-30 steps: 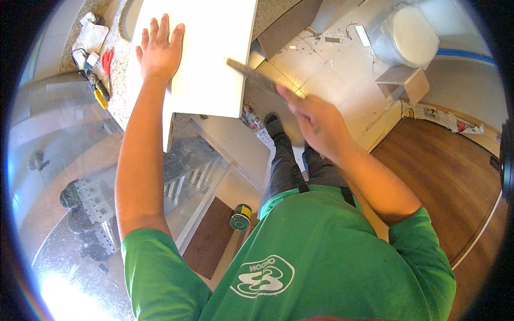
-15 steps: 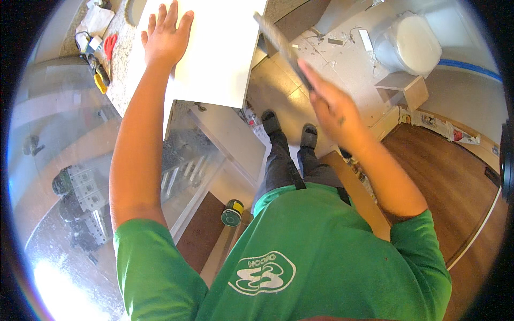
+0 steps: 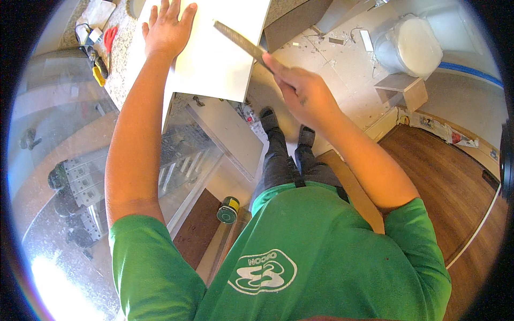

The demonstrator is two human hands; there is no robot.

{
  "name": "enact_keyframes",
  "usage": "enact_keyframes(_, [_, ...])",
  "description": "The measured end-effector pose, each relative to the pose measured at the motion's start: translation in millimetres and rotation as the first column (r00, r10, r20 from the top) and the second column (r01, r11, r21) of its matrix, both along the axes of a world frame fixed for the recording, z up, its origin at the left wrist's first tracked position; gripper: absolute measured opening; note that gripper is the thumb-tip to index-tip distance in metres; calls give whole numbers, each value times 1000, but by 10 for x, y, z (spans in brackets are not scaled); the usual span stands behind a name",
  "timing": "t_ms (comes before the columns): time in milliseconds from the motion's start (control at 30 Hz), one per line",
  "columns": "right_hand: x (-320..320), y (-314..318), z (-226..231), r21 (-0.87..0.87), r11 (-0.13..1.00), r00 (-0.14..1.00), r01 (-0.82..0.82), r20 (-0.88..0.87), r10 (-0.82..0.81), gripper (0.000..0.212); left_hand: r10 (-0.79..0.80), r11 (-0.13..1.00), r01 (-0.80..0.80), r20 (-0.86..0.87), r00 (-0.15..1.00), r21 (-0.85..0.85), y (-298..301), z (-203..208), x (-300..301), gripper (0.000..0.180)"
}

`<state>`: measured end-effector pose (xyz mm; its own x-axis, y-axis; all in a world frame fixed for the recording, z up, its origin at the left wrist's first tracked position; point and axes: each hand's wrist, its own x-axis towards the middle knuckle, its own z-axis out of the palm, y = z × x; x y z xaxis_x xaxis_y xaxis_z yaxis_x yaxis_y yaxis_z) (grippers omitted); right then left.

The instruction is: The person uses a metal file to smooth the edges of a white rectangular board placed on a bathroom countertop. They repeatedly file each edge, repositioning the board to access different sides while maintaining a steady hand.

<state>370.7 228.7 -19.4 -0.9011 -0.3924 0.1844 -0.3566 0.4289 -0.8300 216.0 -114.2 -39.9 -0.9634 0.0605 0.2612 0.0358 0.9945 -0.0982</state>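
My left hand [image 3: 170,31] lies flat with spread fingers on a bright white board [image 3: 214,69], which rests on a speckled stone counter [image 3: 126,56]. Gripped in my right hand [image 3: 305,95] is a long, flat grey metal file [image 3: 239,41]. Its far end reaches over the board's right part, pointing up and left. Whether the file touches the board's surface I cannot tell. My right fingers wrap its near end, so any handle is hidden.
Red-handled scissors [image 3: 110,37] and yellow-and-black pliers [image 3: 99,72] lie on the counter's left. Below it, a cabinet door [image 3: 227,134] hangs open. A can [image 3: 227,209] stands beside a brown panel [image 3: 195,224]. Scraps litter the floor near a toilet [image 3: 417,45] and a small box [image 3: 404,91].
My right hand has swung left, carrying the file from beside the board's right edge to over its surface. My left hand has stayed pressed on the board.
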Motion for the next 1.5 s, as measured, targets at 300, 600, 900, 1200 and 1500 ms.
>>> enact_keyframes(300, [605, 215, 142, 5, 999, 997, -51, 62, 51, 55, 156, 966, -192, 204, 966, 174, 352, 368, 150, 73])
enact_keyframes(600, [-130, 92, 127, 27, 999, 984, 19, 175, -23, 58, 152, 960, -193, 202, 967, 203, 403, 507, 204, 70])
enact_keyframes(900, [-12, -34, 63, 62, 997, 994, -37, 104, 30, 52, 130, 963, -165, 169, 977, 214, 372, 451, 215, 71])
enact_keyframes(1200, [475, 111, 226, 138, 984, 987, -112, 129, 94, 62, 139, 963, -174, 173, 975, 208, 377, 463, 206, 71])
enact_keyframes(1500, [-681, 67, 87, -7, 996, 992, 85, 98, -84, 49, 131, 967, -165, 177, 975, 192, 384, 500, 193, 70])
